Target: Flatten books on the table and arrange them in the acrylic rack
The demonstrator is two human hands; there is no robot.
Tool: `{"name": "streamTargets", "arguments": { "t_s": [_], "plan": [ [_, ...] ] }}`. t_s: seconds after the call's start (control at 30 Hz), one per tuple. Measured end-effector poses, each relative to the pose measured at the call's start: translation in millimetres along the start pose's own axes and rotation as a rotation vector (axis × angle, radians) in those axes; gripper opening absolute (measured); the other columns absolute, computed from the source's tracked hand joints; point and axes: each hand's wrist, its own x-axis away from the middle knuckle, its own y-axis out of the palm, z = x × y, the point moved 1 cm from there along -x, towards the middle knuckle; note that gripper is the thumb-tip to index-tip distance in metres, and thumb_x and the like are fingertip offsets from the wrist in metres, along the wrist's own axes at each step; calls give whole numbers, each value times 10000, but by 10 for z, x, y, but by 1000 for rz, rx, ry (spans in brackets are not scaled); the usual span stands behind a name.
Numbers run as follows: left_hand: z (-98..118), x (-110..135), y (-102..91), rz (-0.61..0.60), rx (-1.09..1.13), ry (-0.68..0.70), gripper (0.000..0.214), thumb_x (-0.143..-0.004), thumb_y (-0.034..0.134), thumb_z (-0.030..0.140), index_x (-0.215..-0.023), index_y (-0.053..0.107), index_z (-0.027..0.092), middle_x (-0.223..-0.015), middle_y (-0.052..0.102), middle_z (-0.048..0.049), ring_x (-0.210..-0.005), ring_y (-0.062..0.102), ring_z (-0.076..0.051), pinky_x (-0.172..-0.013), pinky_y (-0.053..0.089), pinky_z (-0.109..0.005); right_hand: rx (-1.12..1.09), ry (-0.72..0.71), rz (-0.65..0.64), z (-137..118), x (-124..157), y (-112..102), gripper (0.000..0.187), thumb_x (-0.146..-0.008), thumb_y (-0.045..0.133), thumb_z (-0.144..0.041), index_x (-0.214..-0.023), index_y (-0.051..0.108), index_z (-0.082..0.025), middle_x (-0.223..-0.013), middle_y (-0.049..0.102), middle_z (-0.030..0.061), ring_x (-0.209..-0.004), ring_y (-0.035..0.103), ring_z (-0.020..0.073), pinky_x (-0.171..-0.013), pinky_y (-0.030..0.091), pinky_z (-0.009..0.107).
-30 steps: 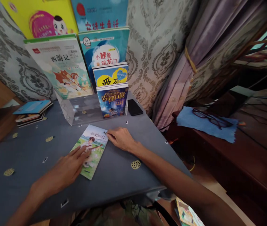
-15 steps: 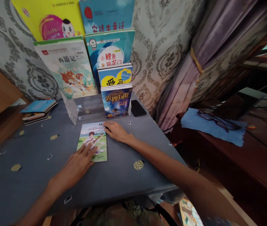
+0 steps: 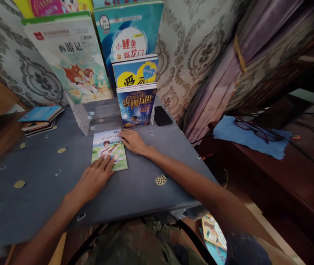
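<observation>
A thin green picture book (image 3: 107, 147) lies flat on the grey table (image 3: 35, 184), its top edge against the clear acrylic book stand (image 3: 96, 117). My left hand (image 3: 94, 177) rests flat on the book's lower edge, fingers stretched out. My right hand (image 3: 133, 141) lies at the book's upper right corner, fingers curled down onto the corner. Just behind my right hand a dark blue book (image 3: 136, 105) stands upright in the stand's front slot.
More books (image 3: 71, 59) stand in tiers against the patterned wall. A small stack of books (image 3: 39, 119) lies at the far left. A black phone (image 3: 162, 116) lies right of the stand. A blue cloth with glasses (image 3: 252, 134) sits on dark furniture at right.
The green book has slid away from me and turned square, ending against the stand. Both hands moved forward with it.
</observation>
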Motion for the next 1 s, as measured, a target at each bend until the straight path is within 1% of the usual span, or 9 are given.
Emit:
{"name": "streamTargets", "arguments": {
  "t_s": [0.1,0.17,0.27,0.4,0.53,0.7,0.87,1.0],
  "plan": [
    [5,20,-9,1,-4,21,413,-1016,403,232,-1402,537,172,-1476,538,-151,-1406,466,-295,-1076,490,-432,-132,-11,23,-111,177,-15,290,-985,508,-195,-1210,688,-169,-1309,678,120,-1353,507,253,-1129,370,458],
    [-6,24,-22,-17,21,27,418,-1013,399,219,-1405,534,166,-1477,538,-152,-1406,465,-301,-1062,502,-446,-254,-27,33,-198,311,-47,294,-996,489,-214,-1200,699,-186,-1259,705,107,-1285,568,233,-1100,404,436],
    [-34,23,-60,-62,88,27,423,-1000,399,172,-1397,543,185,-1462,557,-133,-1401,476,-280,-1040,524,-435,-447,-25,52,-307,482,-112,308,-1011,458,-243,-1194,704,-205,-1169,745,81,-1134,663,205,-1022,470,392],
    [-65,13,-144,-85,156,23,444,-966,409,104,-1374,563,189,-1437,581,-135,-1365,520,-268,-1043,521,-435,-597,-3,76,-393,588,-183,340,-1026,423,-287,-1148,724,-185,-985,785,63,-1037,705,210,-978,499,382],
    [-76,-7,-239,-114,161,-14,470,-946,403,69,-1373,565,179,-1389,616,-153,-1308,575,-279,-1006,537,-427,-645,3,123,-451,594,-222,364,-1029,416,-333,-1104,738,-182,-947,788,62,-1028,707,208,-975,499,375],
    [-91,-36,-337,-155,219,-78,464,-950,383,80,-1336,600,216,-1337,655,-132,-1212,645,-276,-947,549,-391,-665,35,174,-493,597,-277,362,-1026,428,-347,-1057,753,-190,-921,789,47,-1003,708,197,-975,497,361],
    [-114,-47,-371,-162,270,-89,429,-969,348,126,-1268,642,217,-1304,675,-122,-1147,673,-277,-913,546,-384,-658,19,199,-507,608,-336,379,-1030,420,-371,-1031,754,-191,-939,788,51,-1016,705,196,-973,500,364],
    [-131,-42,-367,-151,285,-83,427,-976,337,135,-1263,641,224,-1300,679,-112,-1145,673,-281,-913,540,-385,-650,-12,205,-534,616,-358,379,-1034,411,-382,-1043,744,-203,-900,779,46,-1049,694,200,-966,503,366]
  ]
}}
